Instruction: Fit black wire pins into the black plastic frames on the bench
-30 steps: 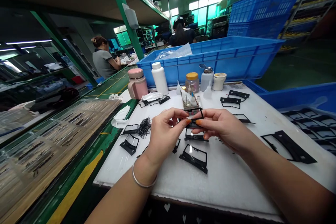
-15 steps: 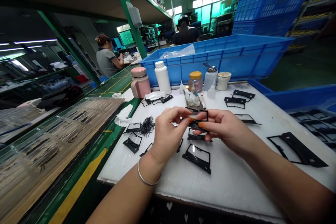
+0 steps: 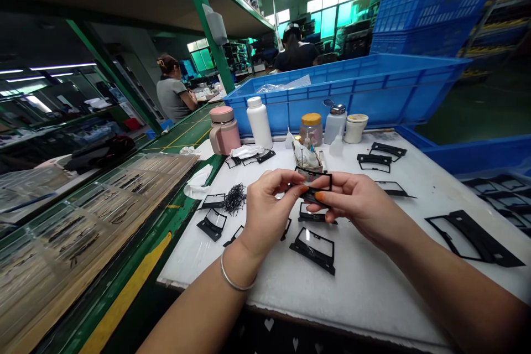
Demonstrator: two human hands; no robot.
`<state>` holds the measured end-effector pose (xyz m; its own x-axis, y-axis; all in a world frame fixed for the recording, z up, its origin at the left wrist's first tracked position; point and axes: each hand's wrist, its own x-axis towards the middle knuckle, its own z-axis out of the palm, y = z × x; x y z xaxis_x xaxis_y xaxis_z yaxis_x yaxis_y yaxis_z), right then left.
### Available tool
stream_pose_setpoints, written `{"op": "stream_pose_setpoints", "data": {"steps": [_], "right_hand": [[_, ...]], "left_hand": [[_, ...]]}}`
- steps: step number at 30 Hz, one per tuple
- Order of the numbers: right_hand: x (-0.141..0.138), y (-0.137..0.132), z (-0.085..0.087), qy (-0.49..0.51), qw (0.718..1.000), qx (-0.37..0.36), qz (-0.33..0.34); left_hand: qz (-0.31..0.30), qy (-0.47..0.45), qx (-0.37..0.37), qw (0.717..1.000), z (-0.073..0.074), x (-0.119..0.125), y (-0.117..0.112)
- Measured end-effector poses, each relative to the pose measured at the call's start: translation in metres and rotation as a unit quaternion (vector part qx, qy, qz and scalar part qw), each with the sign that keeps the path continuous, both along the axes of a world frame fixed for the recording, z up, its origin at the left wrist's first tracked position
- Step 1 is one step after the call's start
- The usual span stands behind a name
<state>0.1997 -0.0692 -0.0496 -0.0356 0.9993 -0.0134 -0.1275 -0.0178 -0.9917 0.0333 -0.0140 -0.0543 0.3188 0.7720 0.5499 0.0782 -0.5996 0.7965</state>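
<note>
Left hand (image 3: 271,207) and right hand (image 3: 357,202) both pinch one black frame (image 3: 314,180), held above the white surface (image 3: 373,287). Four loose frames (image 3: 374,162) lie rightward; open room toward front edge.

L hand (image 3: 267,213) & R hand (image 3: 357,204) pinch black frame (image 3: 314,178) w/ clear window between fingertips, above white mat (image 3: 265,287). More frames lie loose on mat, nearest (image 3: 313,251) at 6 o'clock. Black wire tangle (image 3: 235,199) at 9 o'clock, just beside L hand. Pink mug (image 3: 224,131), white bottle (image 3: 259,123), amber-lid jar (image 3: 311,128) & pump bottle (image 3: 335,123) at 12 o'clock, before blue crate (image 3: 348,94). Co-worker (image 3: 172,91) in grey top at 10 o'clock, well apart.
</note>
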Motion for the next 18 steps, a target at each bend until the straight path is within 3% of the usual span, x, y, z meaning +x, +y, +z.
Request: {"op": "stream_pose_setpoints", "data": {"steps": [12, 18], "right_hand": [[-0.0041, 0.0001, 0.0032, -0.016, 1.000, 0.010, -0.022], [0.0025, -0.0069, -0.0028, -0.177, 0.980, 0.065, -0.057]], "left_hand": [[0.002, -0.007, 0.023, 1.000, -0.0017, 0.0018, -0.0006], [-0.011, -0.022, 0.063, 0.998, -0.0011, 0.0042, -0.0058]]}}
